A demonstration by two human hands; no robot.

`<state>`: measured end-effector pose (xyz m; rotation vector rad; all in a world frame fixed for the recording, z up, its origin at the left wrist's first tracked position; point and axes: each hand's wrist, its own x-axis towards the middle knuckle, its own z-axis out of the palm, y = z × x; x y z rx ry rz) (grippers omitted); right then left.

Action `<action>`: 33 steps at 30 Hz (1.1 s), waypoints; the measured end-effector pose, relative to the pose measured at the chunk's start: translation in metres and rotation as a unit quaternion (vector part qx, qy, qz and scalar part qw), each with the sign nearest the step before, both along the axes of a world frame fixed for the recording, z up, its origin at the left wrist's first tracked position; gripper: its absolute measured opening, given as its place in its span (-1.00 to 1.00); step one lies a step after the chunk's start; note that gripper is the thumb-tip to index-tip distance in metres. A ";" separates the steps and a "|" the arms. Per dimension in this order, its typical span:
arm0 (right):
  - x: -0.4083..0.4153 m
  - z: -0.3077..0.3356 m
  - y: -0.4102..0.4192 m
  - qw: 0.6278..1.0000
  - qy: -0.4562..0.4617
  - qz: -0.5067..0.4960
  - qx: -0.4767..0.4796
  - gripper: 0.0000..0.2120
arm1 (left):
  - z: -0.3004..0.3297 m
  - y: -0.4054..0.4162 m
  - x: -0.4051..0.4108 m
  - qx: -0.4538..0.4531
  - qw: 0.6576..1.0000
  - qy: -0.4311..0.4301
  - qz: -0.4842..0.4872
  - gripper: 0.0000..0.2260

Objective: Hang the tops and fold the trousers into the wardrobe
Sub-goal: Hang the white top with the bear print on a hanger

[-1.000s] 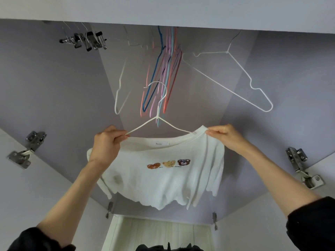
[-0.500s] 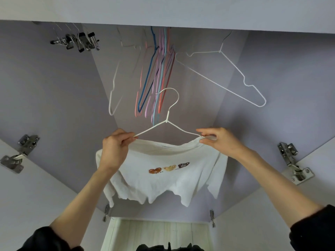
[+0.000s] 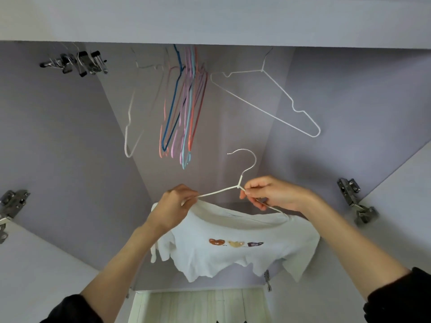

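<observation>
A white top (image 3: 233, 250) with three small bear prints across its chest hangs on a white wire hanger (image 3: 242, 176), held up inside the wardrobe (image 3: 349, 101). The hanger's hook curls up and to the left, free in the air, touching no other hanger. The top's neckline sits over the hanger's two arms; its hem falls in ragged folds below.

The left hand (image 3: 172, 206) is at the hanger's left shoulder, fingers curled and pinching the wire together with the top's collar there. The right hand (image 3: 272, 194) is just right of the hanger's neck, thumb and fingertips pinching the right arm of the wire, close under the twist where the hook begins. Both sleeves are dark and pushed toward the elbows.

Above the hanger and left of its hook hangs a bunch of coloured hangers (image 3: 184, 113) in blue, pink, lilac and orange, packed close. Left of that bunch hangs one white hanger edge-on (image 3: 128, 127). Above and right of the held hanger, well apart from it, hangs an empty white hanger (image 3: 279, 99), seen broadside. Far up to the left is a cluster of metal clip hangers (image 3: 77, 64). Door hinges (image 3: 356, 201) show on the wardrobe's side panels, right and left of the hands. Below the top lies a pale striped surface (image 3: 198, 306).
</observation>
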<state>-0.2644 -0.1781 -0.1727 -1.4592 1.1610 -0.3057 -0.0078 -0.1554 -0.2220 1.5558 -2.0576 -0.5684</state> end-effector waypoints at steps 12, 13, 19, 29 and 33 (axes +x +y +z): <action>-0.073 0.001 0.027 0.958 0.019 -0.274 0.077 -0.84 | 0.032 -0.043 -0.085 -0.031 0.996 0.000 -0.082 -0.68; -0.078 0.003 0.029 0.948 0.005 -0.309 0.080 -0.85 | 0.038 -0.052 -0.094 -0.040 0.996 0.010 -0.080 -0.68; -0.090 0.012 0.029 0.894 -0.069 -0.438 0.069 -0.86 | 0.065 -0.107 -0.169 0.047 0.989 0.141 -0.022 -0.67; -0.106 0.005 0.002 0.813 -0.146 -0.562 0.042 -0.73 | 0.109 -0.150 -0.253 0.342 0.790 0.508 0.009 -0.68; -0.110 -0.004 0.001 0.815 -0.160 -0.557 0.029 -0.72 | 0.105 -0.145 -0.252 0.282 0.805 0.516 0.083 -0.88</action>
